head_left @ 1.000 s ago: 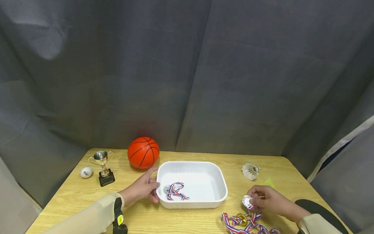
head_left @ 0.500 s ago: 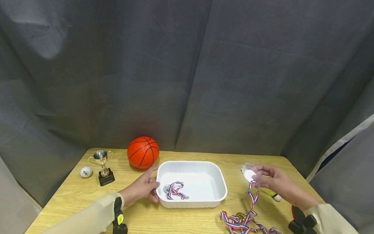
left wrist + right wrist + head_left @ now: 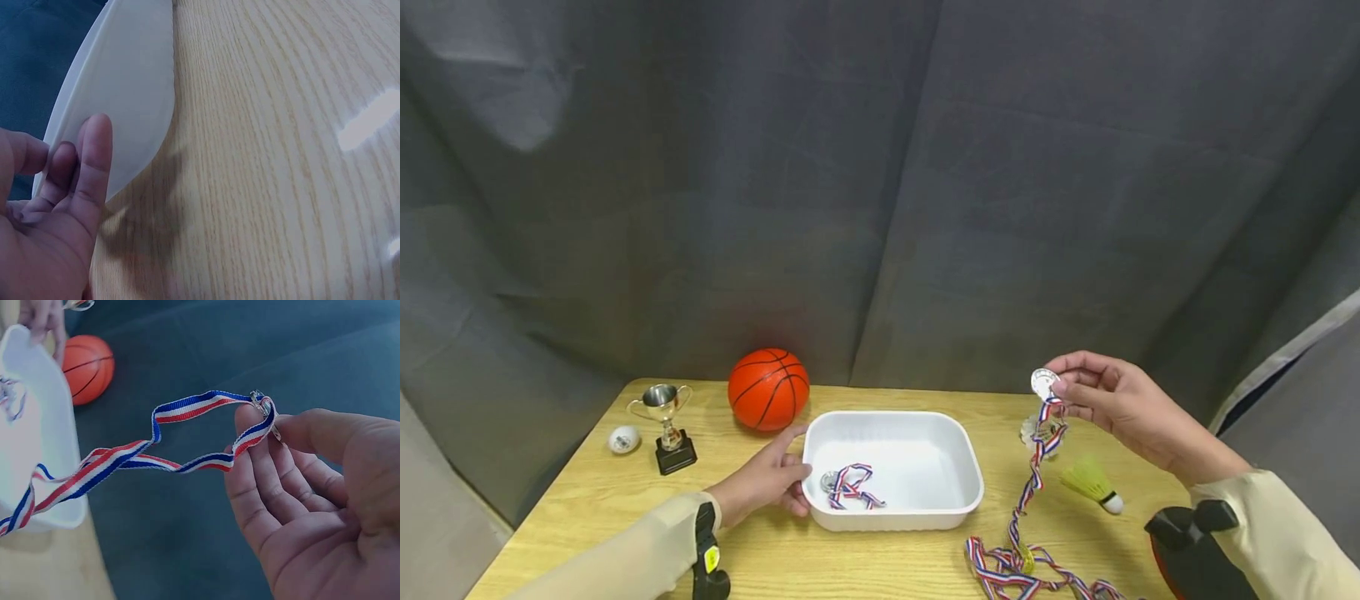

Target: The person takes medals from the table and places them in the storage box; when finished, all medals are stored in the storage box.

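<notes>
My right hand (image 3: 1093, 392) is raised above the table's right side and pinches a silver medal (image 3: 1043, 382) (image 3: 265, 411) between thumb and fingers. Its red, white and blue ribbon (image 3: 1033, 458) (image 3: 156, 450) hangs down to a pile of medals and ribbons (image 3: 1026, 571) at the front edge. My left hand (image 3: 767, 479) (image 3: 56, 206) rests against the left wall of a white plastic tray (image 3: 966, 487) (image 3: 125, 100), fingers curled on its rim. Inside the tray lies another silver medal with ribbon (image 3: 848, 486).
An orange basketball (image 3: 768, 389) sits at the back left, beside a small silver trophy cup (image 3: 666, 425) and a white ball (image 3: 623, 439). A white shuttlecock (image 3: 1030, 431) and a yellow-green shuttlecock (image 3: 1090, 483) lie right of the tray. Grey curtain surrounds the wooden table (image 3: 760, 550).
My right hand has lifted the silver medal from the table up and back, drawing its ribbon out of the pile. The left hand has stayed on the tray.
</notes>
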`<action>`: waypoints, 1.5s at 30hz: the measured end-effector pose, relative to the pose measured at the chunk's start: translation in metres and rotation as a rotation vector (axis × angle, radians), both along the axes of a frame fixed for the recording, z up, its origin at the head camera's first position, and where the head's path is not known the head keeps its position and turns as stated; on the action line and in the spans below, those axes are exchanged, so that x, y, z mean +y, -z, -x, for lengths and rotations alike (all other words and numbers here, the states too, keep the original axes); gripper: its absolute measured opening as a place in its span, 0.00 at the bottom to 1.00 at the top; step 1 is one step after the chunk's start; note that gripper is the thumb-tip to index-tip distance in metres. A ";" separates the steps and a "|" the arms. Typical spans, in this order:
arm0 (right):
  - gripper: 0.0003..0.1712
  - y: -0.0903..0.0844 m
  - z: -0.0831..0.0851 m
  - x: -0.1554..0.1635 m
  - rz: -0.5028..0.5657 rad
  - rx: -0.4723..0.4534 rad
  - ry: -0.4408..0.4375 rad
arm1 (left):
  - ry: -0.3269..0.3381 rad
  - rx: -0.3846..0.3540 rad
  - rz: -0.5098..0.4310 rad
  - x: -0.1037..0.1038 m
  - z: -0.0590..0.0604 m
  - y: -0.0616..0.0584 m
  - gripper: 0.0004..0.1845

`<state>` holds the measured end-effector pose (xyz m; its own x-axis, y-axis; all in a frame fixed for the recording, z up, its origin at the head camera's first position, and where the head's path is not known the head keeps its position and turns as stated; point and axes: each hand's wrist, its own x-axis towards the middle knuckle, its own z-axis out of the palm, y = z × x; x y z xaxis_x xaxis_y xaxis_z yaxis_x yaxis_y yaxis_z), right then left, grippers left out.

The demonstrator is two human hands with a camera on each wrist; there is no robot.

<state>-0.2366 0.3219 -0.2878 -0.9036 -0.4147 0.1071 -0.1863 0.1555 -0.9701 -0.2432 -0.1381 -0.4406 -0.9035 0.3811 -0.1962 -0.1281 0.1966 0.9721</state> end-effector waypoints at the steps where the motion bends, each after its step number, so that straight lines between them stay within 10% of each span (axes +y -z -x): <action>1: 0.13 -0.005 0.000 -0.002 0.013 0.012 -0.001 | 0.001 0.001 0.000 0.000 0.000 0.000 0.40; 21: 0.13 -0.077 0.026 -0.097 0.215 0.120 0.008 | -0.005 0.003 0.006 -0.003 0.001 0.001 0.41; 35: 0.12 -0.031 0.072 -0.177 0.227 0.101 0.083 | -0.002 0.005 0.007 -0.003 -0.003 -0.001 0.39; 45: 0.16 0.054 0.082 -0.196 -0.130 -0.020 0.023 | -0.001 0.001 -0.012 0.000 -0.003 0.000 0.39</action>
<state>-0.3187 0.1263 -0.3413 -0.9144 -0.4032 0.0361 -0.1624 0.2838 -0.9450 -0.2399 -0.1380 -0.4408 -0.9039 0.3827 -0.1909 -0.1276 0.1848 0.9745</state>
